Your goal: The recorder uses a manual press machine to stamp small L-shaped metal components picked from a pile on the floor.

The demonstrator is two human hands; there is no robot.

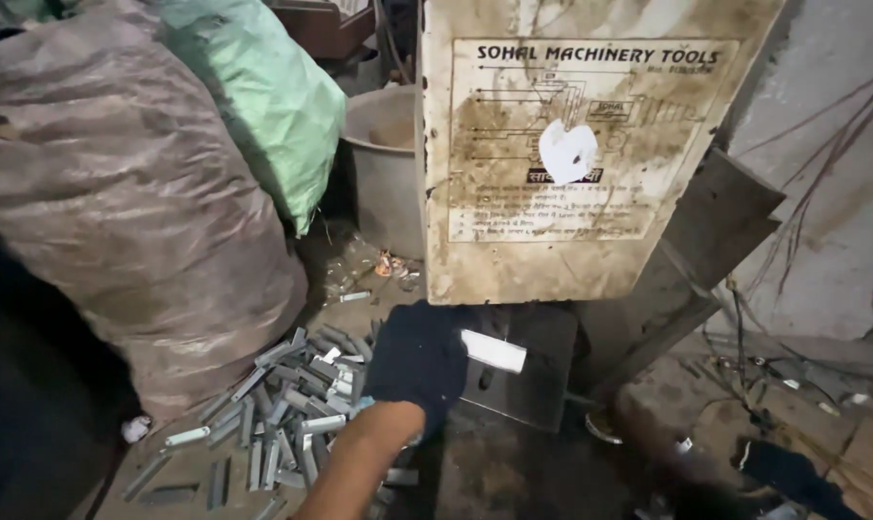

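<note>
A gloved left hand (419, 361) is reaching forward under the machine panel (571, 144), fingers closing around a small pale metal strip (494, 351), above the strip pile (282, 414).

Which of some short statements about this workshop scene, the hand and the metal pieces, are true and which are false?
1. The gloved hand holds a pale flat metal piece under the machine panel. True.
2. The hand is bare. False: it wears a dark glove.
3. A pile of grey metal pieces lies on the floor left of the hand. True.
4. The sacks stand to the right of the machine. False: they stand on the left.
</note>
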